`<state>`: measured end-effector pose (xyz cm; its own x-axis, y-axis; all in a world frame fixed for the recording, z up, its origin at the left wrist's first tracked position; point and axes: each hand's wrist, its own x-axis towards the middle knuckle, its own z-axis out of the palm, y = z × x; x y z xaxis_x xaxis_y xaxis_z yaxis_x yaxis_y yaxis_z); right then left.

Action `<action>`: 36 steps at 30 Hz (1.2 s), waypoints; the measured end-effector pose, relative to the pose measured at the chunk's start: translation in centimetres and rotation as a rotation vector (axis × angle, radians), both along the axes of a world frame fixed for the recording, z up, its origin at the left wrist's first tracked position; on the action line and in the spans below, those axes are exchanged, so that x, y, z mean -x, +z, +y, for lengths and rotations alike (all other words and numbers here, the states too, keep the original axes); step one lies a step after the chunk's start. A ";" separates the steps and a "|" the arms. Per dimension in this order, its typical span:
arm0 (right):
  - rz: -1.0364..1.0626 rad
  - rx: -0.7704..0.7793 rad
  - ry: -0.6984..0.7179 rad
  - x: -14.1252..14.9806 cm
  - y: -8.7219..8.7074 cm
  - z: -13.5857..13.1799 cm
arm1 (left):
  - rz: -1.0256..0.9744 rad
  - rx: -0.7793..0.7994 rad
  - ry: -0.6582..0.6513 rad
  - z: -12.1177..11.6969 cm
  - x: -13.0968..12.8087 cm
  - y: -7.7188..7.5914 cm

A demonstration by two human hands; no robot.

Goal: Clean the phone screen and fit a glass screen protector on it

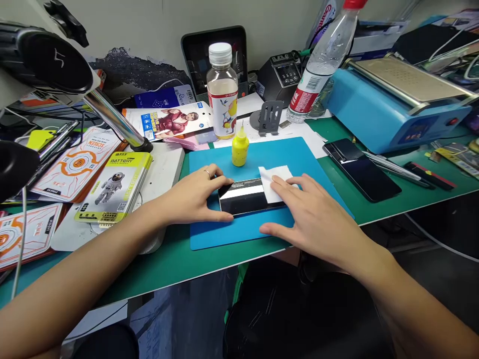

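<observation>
A glossy black phone screen (245,200) lies flat on a blue mat (213,234), with a bright reflection across it. My left hand (200,194) grips its left end, thumb at the near edge and fingers at the far edge. Over the screen's right part lies a white wipe (271,182), held down under the fingertips of my right hand (307,214). My right thumb stays apart from it, above the mat. Behind the screen stands a small yellow bottle (240,149) with a thin needle tip. The screen's right end is hidden by the wipe and hand.
A blue heating machine (374,109) stands at right, near a black phone (362,169) and tweezers (396,167). Two drink bottles, a tea bottle (222,94) and a tilted water bottle (318,70), stand behind. Battery boxes (116,184) and a lamp pole (116,119) occupy the left.
</observation>
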<state>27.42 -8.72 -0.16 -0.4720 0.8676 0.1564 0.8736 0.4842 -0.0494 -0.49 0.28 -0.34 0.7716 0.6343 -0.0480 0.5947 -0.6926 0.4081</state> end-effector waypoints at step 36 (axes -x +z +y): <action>0.029 -0.025 0.096 -1.7 -2.4 -4.0 | -0.048 0.002 -0.037 0.1 0.2 0.0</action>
<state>29.13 -12.76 -2.53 -0.5475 0.8143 0.1926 0.8216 0.5668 -0.0610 -0.65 0.41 -0.33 0.7961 0.6050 -0.0118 0.5482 -0.7130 0.4372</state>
